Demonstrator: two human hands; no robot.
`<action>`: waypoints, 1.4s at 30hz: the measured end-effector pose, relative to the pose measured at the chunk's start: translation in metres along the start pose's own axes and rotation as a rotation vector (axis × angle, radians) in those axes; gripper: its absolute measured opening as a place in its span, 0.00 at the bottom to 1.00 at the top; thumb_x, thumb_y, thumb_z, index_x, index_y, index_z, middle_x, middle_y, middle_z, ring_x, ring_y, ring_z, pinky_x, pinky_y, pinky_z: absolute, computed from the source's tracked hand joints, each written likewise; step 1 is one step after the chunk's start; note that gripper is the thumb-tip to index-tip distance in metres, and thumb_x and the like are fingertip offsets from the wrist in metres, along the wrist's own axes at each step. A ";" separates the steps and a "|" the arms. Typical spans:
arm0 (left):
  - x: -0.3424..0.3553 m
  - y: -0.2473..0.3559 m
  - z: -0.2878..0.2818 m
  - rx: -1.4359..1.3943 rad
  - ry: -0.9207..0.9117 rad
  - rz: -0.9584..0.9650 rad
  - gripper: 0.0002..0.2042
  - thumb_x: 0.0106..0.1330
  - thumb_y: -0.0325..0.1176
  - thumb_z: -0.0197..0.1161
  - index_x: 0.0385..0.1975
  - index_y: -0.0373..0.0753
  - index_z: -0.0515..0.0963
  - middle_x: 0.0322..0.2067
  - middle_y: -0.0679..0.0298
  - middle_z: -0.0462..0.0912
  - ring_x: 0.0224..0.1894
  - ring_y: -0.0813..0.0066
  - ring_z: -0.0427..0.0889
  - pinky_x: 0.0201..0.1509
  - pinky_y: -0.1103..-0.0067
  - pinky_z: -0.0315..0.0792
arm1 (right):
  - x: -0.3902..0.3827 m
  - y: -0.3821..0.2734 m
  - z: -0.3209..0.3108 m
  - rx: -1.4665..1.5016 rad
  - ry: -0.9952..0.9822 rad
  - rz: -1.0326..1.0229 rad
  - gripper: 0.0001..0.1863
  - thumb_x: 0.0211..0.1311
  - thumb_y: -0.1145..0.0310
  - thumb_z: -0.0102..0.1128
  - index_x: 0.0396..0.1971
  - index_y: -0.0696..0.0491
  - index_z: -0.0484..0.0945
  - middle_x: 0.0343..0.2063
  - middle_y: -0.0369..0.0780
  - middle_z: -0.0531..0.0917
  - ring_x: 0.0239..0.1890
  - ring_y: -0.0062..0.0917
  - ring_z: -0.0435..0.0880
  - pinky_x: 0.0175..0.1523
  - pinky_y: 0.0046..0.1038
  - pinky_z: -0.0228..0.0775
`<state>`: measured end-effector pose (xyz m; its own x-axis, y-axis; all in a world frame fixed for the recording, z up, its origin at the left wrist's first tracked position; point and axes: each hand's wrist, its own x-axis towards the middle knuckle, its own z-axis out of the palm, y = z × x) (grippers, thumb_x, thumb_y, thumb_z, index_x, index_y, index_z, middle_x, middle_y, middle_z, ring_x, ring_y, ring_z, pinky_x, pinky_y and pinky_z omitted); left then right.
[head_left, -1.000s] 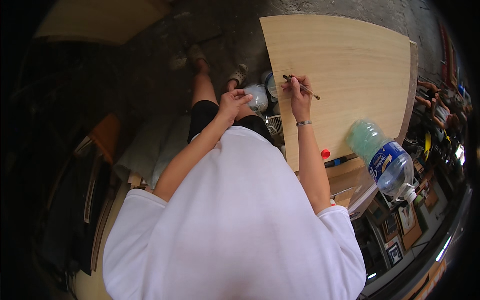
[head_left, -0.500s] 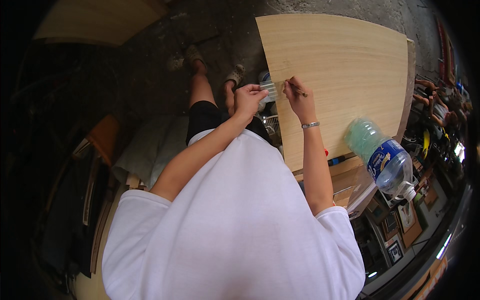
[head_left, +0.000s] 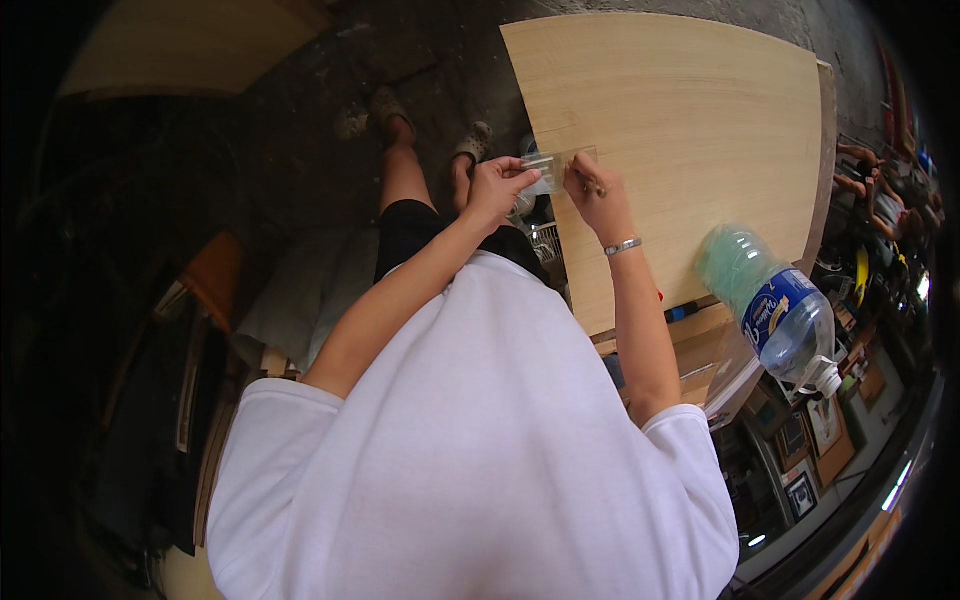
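Note:
My left hand (head_left: 500,188) pinches a thin clear plastic sheet (head_left: 543,170) between thumb and fingers. The sheet reaches from those fingertips across the left edge of a pale wooden board (head_left: 680,130). Close by on the right, my right hand (head_left: 598,200) is closed around a slim brownish stick (head_left: 598,189), like a pencil or a small brush. Its rear end shows by the knuckles, while the tip is hidden by the fingers. The right fingertips are at the sheet's far part, over the board. Whether they touch the sheet, I cannot tell.
A large clear bottle (head_left: 770,305) with a blue label lies tilted at the board's right front. A blue-and-black handled thing (head_left: 683,312) sticks out by the board's near edge. Another person (head_left: 885,205) and framed pictures (head_left: 800,495) are at far right.
The clear sheet now reaches farther right over the board, up to my right hand. My right hand has turned slightly, so the stick's rear end points more toward me.

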<state>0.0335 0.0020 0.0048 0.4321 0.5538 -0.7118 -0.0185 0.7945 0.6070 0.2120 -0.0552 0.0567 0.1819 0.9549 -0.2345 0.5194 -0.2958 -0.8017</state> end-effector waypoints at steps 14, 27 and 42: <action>-0.038 0.062 -0.009 0.118 -0.216 0.008 0.08 0.61 0.27 0.69 0.38 0.32 0.82 0.35 0.65 0.86 0.38 0.83 0.81 0.48 0.85 0.72 | -0.073 -0.023 -0.055 0.045 0.463 0.578 0.20 0.67 0.54 0.61 0.39 0.60 0.79 0.27 0.38 0.83 0.31 0.21 0.80 0.38 0.26 0.72; -0.063 0.125 0.040 0.365 -0.563 0.088 0.04 0.61 0.23 0.67 0.33 0.32 0.80 0.31 0.64 0.85 0.32 0.83 0.81 0.38 0.84 0.75 | -0.146 -0.087 -0.036 1.147 0.771 0.274 0.08 0.66 0.66 0.62 0.31 0.55 0.82 0.30 0.34 0.84 0.31 0.12 0.76 0.39 0.18 0.66; -0.094 0.134 0.190 0.444 -0.769 -0.086 0.14 0.63 0.31 0.69 0.42 0.29 0.79 0.36 0.59 0.85 0.41 0.76 0.82 0.49 0.80 0.72 | -0.203 -0.078 -0.207 0.880 1.653 0.279 0.13 0.67 0.59 0.60 0.30 0.54 0.79 0.30 0.40 0.86 0.21 0.17 0.80 0.27 0.17 0.65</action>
<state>0.1615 0.0092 0.2204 0.9043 0.0493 -0.4239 0.3241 0.5670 0.7573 0.3071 -0.2312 0.2805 0.9605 -0.2477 -0.1270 -0.0809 0.1880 -0.9788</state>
